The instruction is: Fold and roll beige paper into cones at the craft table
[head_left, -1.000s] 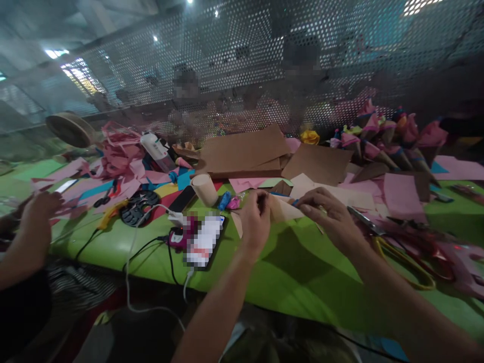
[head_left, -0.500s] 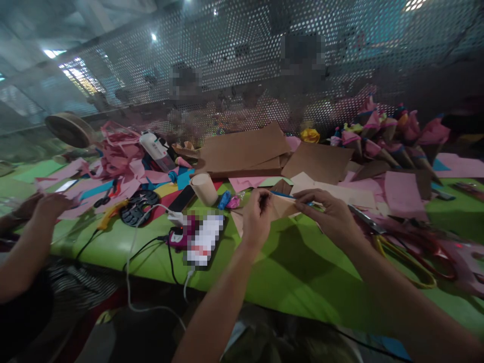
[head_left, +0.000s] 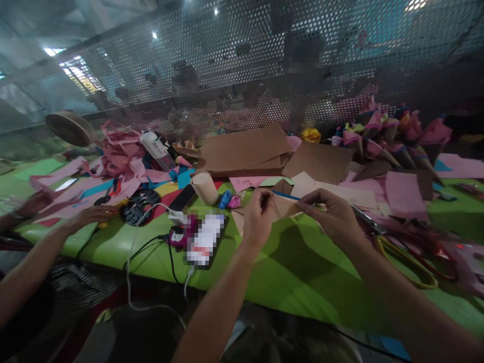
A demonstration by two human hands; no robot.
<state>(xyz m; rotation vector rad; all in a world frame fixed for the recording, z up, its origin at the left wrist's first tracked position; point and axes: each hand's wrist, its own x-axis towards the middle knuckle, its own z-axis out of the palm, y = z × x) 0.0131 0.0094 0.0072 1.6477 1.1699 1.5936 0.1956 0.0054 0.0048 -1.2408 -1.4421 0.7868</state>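
Note:
Between my two hands is a piece of tan paper [head_left: 282,207] with a narrow blue strip [head_left: 285,195] along its upper edge. My left hand [head_left: 258,214] pinches its left end, fingers curled closed. At the right end, the thumb and fingertips of my right hand [head_left: 328,210] close on the edge. The paper is held just above the green table, casting a shadow below it. Close behind my left hand lie a blue wrapped bundle [head_left: 224,199] and a pink one [head_left: 235,202].
Yellow- and red-handled scissors [head_left: 406,262] lie beside my right forearm. A phone [head_left: 206,241] and a purple power strip [head_left: 177,238] with cables sit left. A co-worker's hand [head_left: 88,217] is at a yellow glue gun [head_left: 120,204]. Cardboard [head_left: 245,149] and paper cones [head_left: 393,146] stand behind.
The co-worker's near hand has moved right, from the pink paper to the yellow glue gun. My hands stay nearly in place, still holding the tan paper; my right fingertips shift slightly.

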